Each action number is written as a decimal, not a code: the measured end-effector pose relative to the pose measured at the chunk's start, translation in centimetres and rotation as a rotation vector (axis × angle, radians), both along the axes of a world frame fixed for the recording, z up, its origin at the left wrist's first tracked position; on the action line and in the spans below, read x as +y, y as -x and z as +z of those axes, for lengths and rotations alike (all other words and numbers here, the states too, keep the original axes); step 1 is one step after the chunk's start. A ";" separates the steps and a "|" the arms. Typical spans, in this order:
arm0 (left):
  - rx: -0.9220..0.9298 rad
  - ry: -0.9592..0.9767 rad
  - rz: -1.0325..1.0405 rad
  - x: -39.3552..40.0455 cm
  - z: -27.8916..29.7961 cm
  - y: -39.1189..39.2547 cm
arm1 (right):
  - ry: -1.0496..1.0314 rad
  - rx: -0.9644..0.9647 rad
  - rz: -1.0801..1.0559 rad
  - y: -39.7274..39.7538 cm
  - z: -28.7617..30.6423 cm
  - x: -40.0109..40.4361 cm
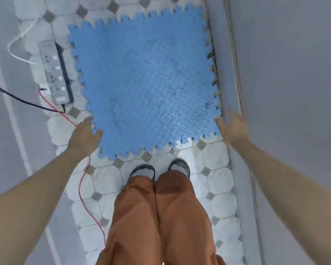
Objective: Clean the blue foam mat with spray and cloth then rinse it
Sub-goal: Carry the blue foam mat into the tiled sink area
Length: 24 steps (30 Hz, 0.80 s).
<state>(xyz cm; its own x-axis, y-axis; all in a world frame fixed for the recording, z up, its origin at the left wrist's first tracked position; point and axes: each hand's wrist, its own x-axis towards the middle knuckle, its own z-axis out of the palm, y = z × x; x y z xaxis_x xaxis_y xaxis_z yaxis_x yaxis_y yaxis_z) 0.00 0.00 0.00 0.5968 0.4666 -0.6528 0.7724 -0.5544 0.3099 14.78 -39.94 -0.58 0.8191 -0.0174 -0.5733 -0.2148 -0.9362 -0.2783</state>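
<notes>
The blue foam mat (145, 83), square with jigsaw edges, lies flat on the tiled floor (218, 188) in front of my feet. My left hand (85, 136) hovers at the mat's near left corner, thumb over its edge, fingers apart and holding nothing. At the near right corner my right hand (230, 129) is spread open, also with nothing in it. Whether either hand touches the mat I cannot tell. No spray bottle or cloth is in view.
A grey power strip (54, 73) lies on the floor just left of the mat, with a white cable (17, 54), a black cable (23, 101) and a red wire (82, 180) trailing from it. A grey wall (285, 92) runs along the mat's right side.
</notes>
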 end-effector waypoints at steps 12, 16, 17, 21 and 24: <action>0.339 -0.180 0.295 0.1 -20.5 5.1 | 0.144 0.130 -0.207 -0.3 -20.1 -3.4; 0.274 -0.154 0.423 0.8 -20.1 4.8 | 0.155 0.102 -0.327 -0.3 -20.8 -2.8; 0.281 -0.163 0.427 1.2 -19.7 4.5 | 0.166 0.116 -0.319 -0.5 -20.7 -2.9; 0.310 -0.288 0.436 3.1 -16.7 4.2 | 0.192 0.151 -0.234 -0.2 -18.4 -3.6; 0.256 -0.312 0.472 3.7 -12.3 4.4 | 0.151 0.145 -0.265 1.0 -13.9 -2.9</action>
